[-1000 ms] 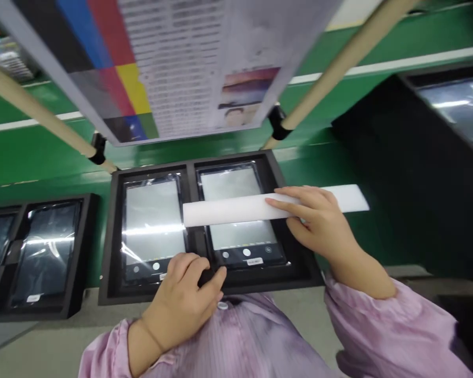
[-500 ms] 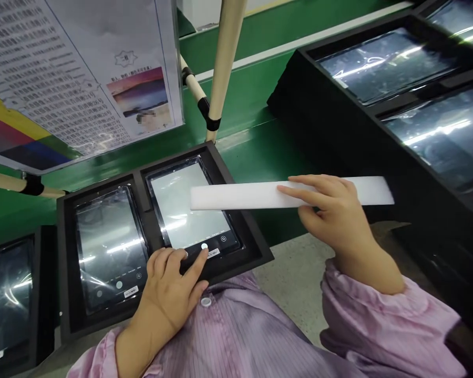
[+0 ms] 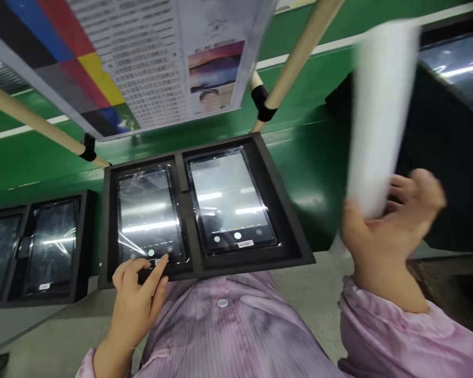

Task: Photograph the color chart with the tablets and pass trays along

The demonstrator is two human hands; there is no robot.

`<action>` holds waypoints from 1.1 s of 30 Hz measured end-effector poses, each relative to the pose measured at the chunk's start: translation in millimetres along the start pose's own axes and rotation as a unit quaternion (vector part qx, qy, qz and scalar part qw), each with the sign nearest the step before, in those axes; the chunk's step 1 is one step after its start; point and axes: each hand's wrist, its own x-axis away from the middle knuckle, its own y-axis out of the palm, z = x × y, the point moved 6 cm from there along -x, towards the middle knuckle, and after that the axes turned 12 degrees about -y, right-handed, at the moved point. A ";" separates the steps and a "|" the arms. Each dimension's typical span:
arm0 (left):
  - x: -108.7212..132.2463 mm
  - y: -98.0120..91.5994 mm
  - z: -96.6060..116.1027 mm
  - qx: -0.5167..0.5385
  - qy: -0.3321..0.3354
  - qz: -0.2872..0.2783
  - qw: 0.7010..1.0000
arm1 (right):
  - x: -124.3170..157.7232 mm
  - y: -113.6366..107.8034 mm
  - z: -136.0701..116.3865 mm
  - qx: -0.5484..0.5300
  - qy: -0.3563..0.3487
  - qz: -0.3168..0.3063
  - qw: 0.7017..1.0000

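Note:
My left hand [image 3: 137, 291] is at the lower edge of the left tablet [image 3: 147, 210]. Its index finger is stretched out near the round icons at the bottom of the lit screen, and the hand holds nothing. The right tablet [image 3: 228, 194] lies beside it with a pale bright screen. Both sit in a black foam tray [image 3: 195, 265] with two recesses. Raised off to the right, my right hand [image 3: 394, 226] grips a white foam strip [image 3: 382, 115] by its lower end. The strip stands nearly upright and is blurred by motion.
Another black tray [image 3: 84, 247] with tablets is at the left. A large black tray stack [image 3: 445, 142] with tablets stands at the right. Behind the middle tray, a printed sheet [image 3: 150, 58] hangs by beige pipes [image 3: 299, 58] over the green bench [image 3: 295, 163].
My left hand has gone from the right tablet to the left one. My right hand has swung the foam strip from level to nearly upright, off the tablet. The view has shifted.

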 end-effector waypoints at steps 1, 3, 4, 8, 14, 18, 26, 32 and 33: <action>0.9 -0.8 -0.4 -0.001 -0.017 0.004 1.000 | 3.2 3.4 6.0 0.001 0.043 0.031 0.999; 1.2 0.1 1.9 -0.007 -0.037 0.004 0.999 | 7.1 17.1 11.9 0.005 0.104 0.023 0.994; 0.7 1.9 3.6 -0.013 -0.043 -0.001 0.999 | 7.2 28.3 10.1 0.011 0.114 -0.035 0.993; -2.0 11.8 6.1 -0.043 -0.059 -0.020 0.997 | 8.2 47.5 -15.3 0.037 0.147 -0.209 0.966; 2.5 7.7 -19.2 -0.061 -0.093 -0.009 0.994 | -1.9 31.7 -77.2 -0.233 0.111 -0.199 0.945; 5.6 2.3 -58.1 -0.048 -0.219 0.004 0.975 | -1.3 32.3 -100.3 -0.311 0.116 -0.281 0.900; 13.0 10.3 -82.2 0.220 -0.441 -0.024 0.870 | -0.5 31.8 -105.5 -0.307 0.116 -0.283 0.901; 6.5 3.0 -86.4 0.586 -0.523 0.107 0.609 | 1.4 33.6 -93.6 -0.310 0.135 -0.159 0.928; -1.3 5.0 -83.7 0.607 -0.521 0.095 0.593 | -0.4 29.4 -94.7 -0.300 0.130 -0.132 0.936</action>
